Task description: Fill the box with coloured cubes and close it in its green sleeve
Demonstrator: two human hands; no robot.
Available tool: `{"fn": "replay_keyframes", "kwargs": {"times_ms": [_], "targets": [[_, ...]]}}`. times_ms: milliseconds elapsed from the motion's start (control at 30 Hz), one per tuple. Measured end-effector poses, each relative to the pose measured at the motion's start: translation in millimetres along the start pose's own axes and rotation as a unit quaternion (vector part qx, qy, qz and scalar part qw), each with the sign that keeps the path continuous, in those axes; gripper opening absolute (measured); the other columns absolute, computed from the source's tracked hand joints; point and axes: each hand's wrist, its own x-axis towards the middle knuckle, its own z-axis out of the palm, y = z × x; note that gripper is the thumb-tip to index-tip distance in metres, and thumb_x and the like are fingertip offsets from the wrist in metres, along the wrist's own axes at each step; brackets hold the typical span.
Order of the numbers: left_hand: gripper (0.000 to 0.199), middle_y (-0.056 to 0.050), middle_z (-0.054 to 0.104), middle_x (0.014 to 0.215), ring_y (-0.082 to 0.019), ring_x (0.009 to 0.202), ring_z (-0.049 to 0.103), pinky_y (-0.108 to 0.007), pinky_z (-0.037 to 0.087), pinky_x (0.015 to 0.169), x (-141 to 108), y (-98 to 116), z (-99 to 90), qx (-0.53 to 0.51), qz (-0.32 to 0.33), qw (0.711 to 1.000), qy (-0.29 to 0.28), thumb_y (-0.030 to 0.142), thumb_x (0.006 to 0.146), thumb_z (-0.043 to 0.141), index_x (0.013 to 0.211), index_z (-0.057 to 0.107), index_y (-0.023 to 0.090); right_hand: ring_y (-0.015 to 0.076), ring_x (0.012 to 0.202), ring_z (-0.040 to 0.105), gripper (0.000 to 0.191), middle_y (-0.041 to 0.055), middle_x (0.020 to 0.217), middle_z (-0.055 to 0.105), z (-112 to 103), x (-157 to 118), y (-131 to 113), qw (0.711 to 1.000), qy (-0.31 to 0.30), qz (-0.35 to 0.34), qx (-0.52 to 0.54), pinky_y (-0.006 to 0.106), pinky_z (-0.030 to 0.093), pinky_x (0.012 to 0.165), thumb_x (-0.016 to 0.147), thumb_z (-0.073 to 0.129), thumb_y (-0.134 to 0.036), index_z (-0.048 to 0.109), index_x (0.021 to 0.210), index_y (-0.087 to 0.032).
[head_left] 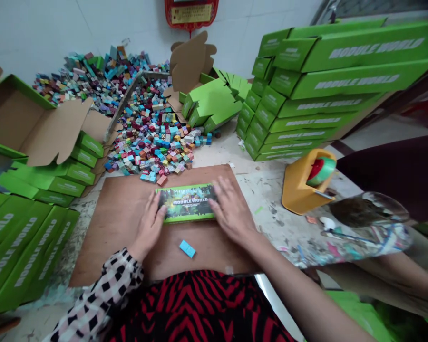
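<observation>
A green and dark printed "MODULE WORLD" box [187, 209] lies flat and closed on the brown wooden board [117, 209]. Along its left end rests my left hand [150, 223], thumb and fingers against the edge. My right hand [231, 209], slightly blurred, grips the opposite end with its fingers over the top corner. Between them the two hands hold the box. Nearer to me, a small light-blue block [187, 248] sits on the board, apart from both hands.
A big heap of small coloured blocks [146, 123] spreads behind the board. Green boxes are stacked at right [299, 104] and left [24, 247], and an open box [17, 114] stands at left. A yellow tape dispenser [294, 185] is on the right. Beyond it appears another person's arm [399, 270].
</observation>
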Motion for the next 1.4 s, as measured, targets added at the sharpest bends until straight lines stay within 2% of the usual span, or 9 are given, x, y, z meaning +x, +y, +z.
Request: {"fn": "replay_keyframes", "kwargs": {"times_ms": [100, 200, 333, 500, 767, 933, 1067, 1200, 1400], "targets": [[0.053, -0.009, 0.035, 0.152, -0.021, 0.139, 0.033, -0.041, 0.030, 0.114, -8, -5, 3.8, -0.171, -0.138, 0.974, 0.057, 0.044, 0.096, 0.040, 0.144, 0.036, 0.024, 0.0251, 0.140, 0.028, 0.060, 0.0154, 0.150, 0.034, -1, -22, 19, 0.988, 0.075, 0.118, 0.069, 0.051, 0.026, 0.114, 0.097, 0.030, -0.049, 0.029, 0.148, -0.016], [0.053, -0.008, 0.036, 0.150, -0.021, 0.138, 0.036, -0.038, 0.033, 0.112, -10, 1, 11.4, -0.264, -0.190, 0.944, 0.054, 0.039, 0.094, 0.044, 0.143, 0.038, 0.022, 0.0276, 0.136, 0.037, 0.065, 0.0172, 0.146, 0.039, 14, -42, 21, 0.980, 0.032, 0.168, 0.106, 0.052, 0.031, 0.111, 0.095, 0.035, -0.053, 0.030, 0.147, -0.015], [0.049, -0.003, 0.042, 0.147, -0.021, 0.138, 0.036, -0.039, 0.030, 0.114, -13, 16, 11.7, -0.287, -0.196, 0.935, 0.068, 0.032, 0.089, 0.051, 0.138, 0.047, 0.024, 0.0307, 0.128, 0.046, 0.073, 0.0188, 0.139, 0.047, 28, -54, 8, 0.981, 0.053, 0.151, 0.106, 0.052, 0.042, 0.102, 0.090, 0.045, -0.054, 0.025, 0.149, -0.016], [0.047, -0.001, 0.048, 0.143, -0.021, 0.136, 0.039, -0.036, 0.032, 0.113, -27, 28, -5.9, -0.355, -0.191, 0.911, 0.084, 0.035, 0.086, 0.060, 0.132, 0.054, 0.028, 0.0298, 0.122, 0.052, 0.068, 0.0141, 0.133, 0.054, 15, -52, 4, 0.987, 0.060, 0.119, 0.094, 0.046, 0.044, 0.100, 0.089, 0.049, -0.053, 0.032, 0.147, -0.020], [0.054, -0.006, 0.060, 0.132, -0.022, 0.115, 0.059, -0.031, 0.050, 0.094, -36, 39, -30.2, -0.531, -0.270, 0.797, 0.099, 0.023, 0.073, 0.074, 0.125, 0.060, 0.025, 0.0292, 0.126, 0.050, 0.067, 0.0097, 0.138, 0.051, 9, -42, -1, 0.990, 0.073, 0.074, 0.099, 0.044, 0.048, 0.098, 0.087, 0.050, -0.056, 0.037, 0.144, -0.023], [0.057, -0.004, 0.060, 0.130, -0.018, 0.101, 0.065, -0.026, 0.053, 0.081, -44, 30, -33.0, -0.543, -0.289, 0.783, 0.088, 0.018, 0.073, 0.073, 0.127, 0.057, 0.030, 0.0289, 0.123, 0.052, 0.064, 0.0091, 0.136, 0.054, 11, -42, -7, 0.991, 0.056, 0.061, 0.104, 0.043, 0.051, 0.096, 0.087, 0.053, -0.051, 0.040, 0.143, -0.023], [0.062, -0.007, 0.063, 0.125, -0.020, 0.102, 0.065, -0.029, 0.053, 0.083, -47, 32, -37.2, -0.546, -0.284, 0.781, 0.102, 0.016, 0.069, 0.075, 0.127, 0.056, 0.025, 0.0285, 0.122, 0.053, 0.062, 0.0090, 0.136, 0.054, 4, -41, -12, 0.990, 0.060, 0.049, 0.115, 0.041, 0.053, 0.093, 0.086, 0.054, -0.049, 0.042, 0.142, -0.024], [0.069, -0.006, 0.061, 0.127, -0.024, 0.108, 0.062, -0.031, 0.052, 0.085, -47, 38, -45.6, -0.555, -0.293, 0.766, 0.142, 0.012, 0.062, 0.076, 0.127, 0.055, 0.025, 0.0277, 0.124, 0.051, 0.062, 0.0079, 0.137, 0.054, -3, -37, -18, 0.984, 0.063, 0.037, 0.164, 0.040, 0.048, 0.100, 0.084, 0.058, -0.047, 0.044, 0.141, -0.024], [0.074, -0.007, 0.061, 0.127, -0.025, 0.109, 0.062, -0.033, 0.052, 0.090, -53, 25, -56.6, -0.548, -0.335, 0.758, 0.116, 0.011, 0.058, 0.074, 0.128, 0.053, 0.021, 0.0269, 0.129, 0.047, 0.061, 0.0078, 0.141, 0.049, 18, -29, -18, 0.937, -0.008, 0.105, 0.332, 0.043, 0.042, 0.105, 0.083, 0.059, -0.047, 0.048, 0.138, -0.024]]}}
